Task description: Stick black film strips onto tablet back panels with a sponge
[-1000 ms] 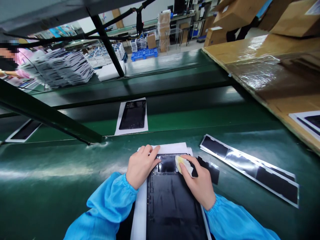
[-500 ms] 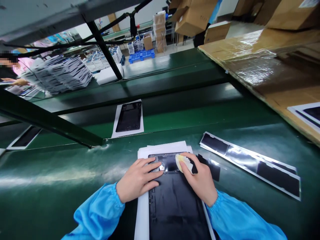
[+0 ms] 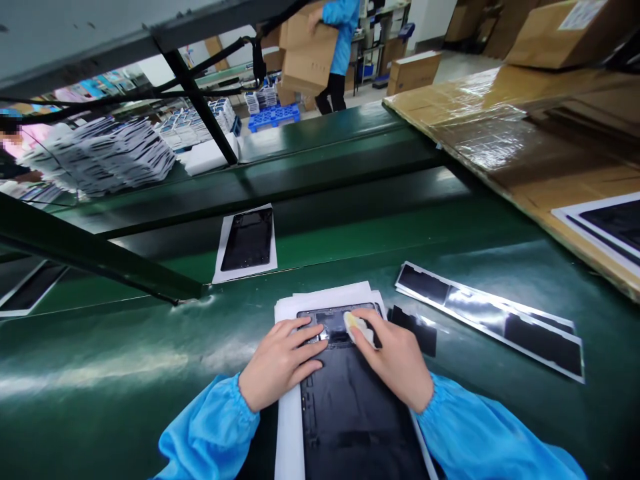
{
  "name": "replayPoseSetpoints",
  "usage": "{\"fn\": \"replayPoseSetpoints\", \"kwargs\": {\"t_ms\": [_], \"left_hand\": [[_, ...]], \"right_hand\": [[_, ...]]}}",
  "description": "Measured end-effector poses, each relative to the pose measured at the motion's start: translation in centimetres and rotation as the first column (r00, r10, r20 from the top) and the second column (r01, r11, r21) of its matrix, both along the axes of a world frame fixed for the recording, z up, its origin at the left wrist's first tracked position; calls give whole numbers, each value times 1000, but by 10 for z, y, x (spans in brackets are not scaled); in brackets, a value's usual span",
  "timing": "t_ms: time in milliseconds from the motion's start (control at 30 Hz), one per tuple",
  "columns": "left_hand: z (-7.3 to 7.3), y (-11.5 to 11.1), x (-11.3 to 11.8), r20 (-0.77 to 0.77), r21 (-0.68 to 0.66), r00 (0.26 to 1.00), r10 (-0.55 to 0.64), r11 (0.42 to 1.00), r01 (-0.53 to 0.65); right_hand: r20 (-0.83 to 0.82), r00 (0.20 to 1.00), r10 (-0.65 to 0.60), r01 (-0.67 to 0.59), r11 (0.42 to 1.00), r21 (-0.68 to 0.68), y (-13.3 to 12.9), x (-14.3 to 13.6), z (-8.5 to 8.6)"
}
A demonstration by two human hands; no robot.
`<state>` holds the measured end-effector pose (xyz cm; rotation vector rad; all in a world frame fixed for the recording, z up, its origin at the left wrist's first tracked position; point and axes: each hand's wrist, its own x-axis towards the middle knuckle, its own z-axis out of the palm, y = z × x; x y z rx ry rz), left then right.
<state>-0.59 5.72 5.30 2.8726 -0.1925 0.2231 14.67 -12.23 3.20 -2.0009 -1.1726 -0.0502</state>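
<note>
A black tablet-like panel lies on white sheets on the green work surface. My left hand rests with its fingers spread on the panel's upper left part and grips nothing. In my right hand a crumpled white and yellowish wad is pinched, pressed to the panel's upper right part. A small black film piece lies just right of the panel, partly behind my right hand.
Strips with black patches lie to the right. Another dark panel on white paper is further back, beside a slanting green post. Wrapped cardboard covers the right side. A person carries a carton.
The wad in my right hand has shifted slightly left over the panel. The background has shifted in view, and the person with the carton now shows more fully.
</note>
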Motion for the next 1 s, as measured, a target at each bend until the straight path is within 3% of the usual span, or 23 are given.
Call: {"fn": "replayPoseSetpoints", "kwargs": {"t_ms": [133,367,533,700,833,1000], "left_hand": [[-1,-8,6,37,13,999,6,1000,-7],[-4,-27,34,46,63,996,-77,995,74],[-7,-29,39,27,114,996,-88,990,85],[-5,-29,44,64,90,986,-153,985,147],[-6,-29,50,91,31,980,-179,984,177],[-13,-34,59,73,74,984,-162,985,156]], "right_hand": [[-51,994,-95,96,995,17,-13,10,-2],[-260,958,-122,160,978,132,-13,8,-5],[-453,855,-251,390,887,246,-20,18,-8],[-555,777,-297,513,810,284,-20,23,-12],[-595,754,-278,525,800,291,-18,23,-18],[-561,800,-213,446,836,320,-16,21,-24]]}}
